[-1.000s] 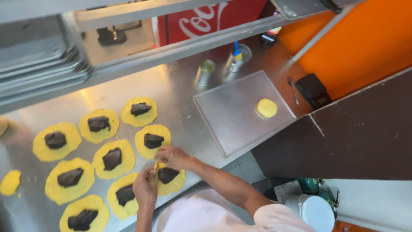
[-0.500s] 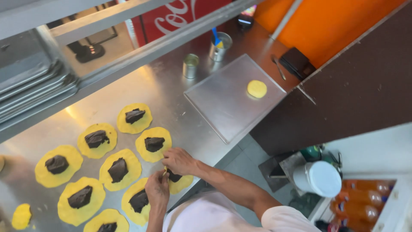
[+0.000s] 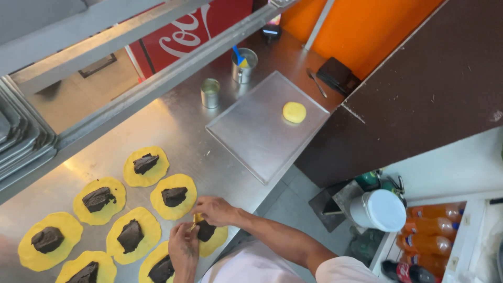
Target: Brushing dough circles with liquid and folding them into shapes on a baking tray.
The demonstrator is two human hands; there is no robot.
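Both hands work over one yellow dough round (image 3: 216, 238) at the near edge of the steel counter (image 3: 173, 126). The right hand (image 3: 215, 209) lies over the round's far side with fingers curled, pinching up a bit of its yellow edge beside the dark filling (image 3: 205, 230) that sits in the middle. The left hand (image 3: 183, 249) comes in from the near side, fingertips closed on the same lifted edge, so the two hands meet just above the filling; the grip looks suited to drawing the dough over the lump without tearing it.

To the left of the hands, more rounds lie flat and apart from one another, each with its own dark lump centred: one just beside the right hand (image 3: 173, 196), one farther out (image 3: 146, 166), others at (image 3: 99, 200), (image 3: 133, 235) and (image 3: 50, 240). The spacing keeps their edges from sticking together.

Well beyond the right hand, a flat metal tray (image 3: 262, 131) carries a single small yellow dough ball (image 3: 294, 112). Past the tray stand two metal cups, one bare (image 3: 210, 93) and one holding utensils (image 3: 244, 65).
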